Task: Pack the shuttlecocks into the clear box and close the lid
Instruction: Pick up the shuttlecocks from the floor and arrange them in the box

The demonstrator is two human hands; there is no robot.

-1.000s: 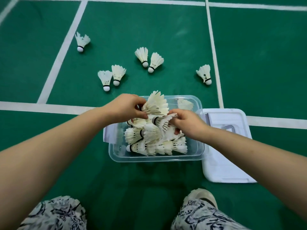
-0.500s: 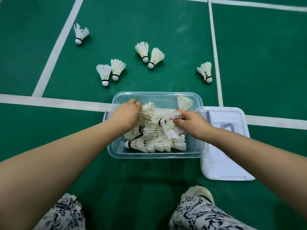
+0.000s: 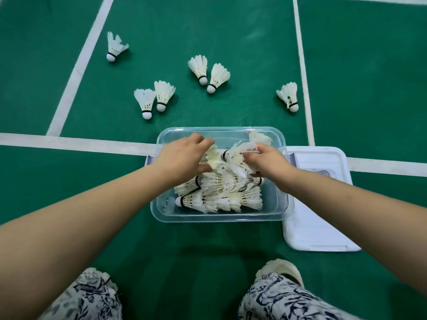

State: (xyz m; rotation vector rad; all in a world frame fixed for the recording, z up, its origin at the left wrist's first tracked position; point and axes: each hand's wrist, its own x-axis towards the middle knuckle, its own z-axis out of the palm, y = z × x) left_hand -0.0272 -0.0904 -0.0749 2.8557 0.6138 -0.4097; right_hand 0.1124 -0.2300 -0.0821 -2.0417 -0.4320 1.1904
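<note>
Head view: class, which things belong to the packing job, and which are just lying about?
Job: clear box, packed shuttlecocks, six loose shuttlecocks, lid, left hand, right hand.
Lying about: court lines, shoe, patterned trousers.

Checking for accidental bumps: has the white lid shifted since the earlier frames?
No. The white lid still lies against the right side of the clear box, across the white court line.

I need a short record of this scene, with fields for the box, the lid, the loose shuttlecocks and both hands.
box: clear box, open, on green floor, partly filled with shuttlecocks
lid: white lid, flat on floor, right of box
loose: six loose shuttlecocks beyond box
left hand: holds shuttlecock between thumb and fingers
right hand: pinches feathers of another shuttlecock
</note>
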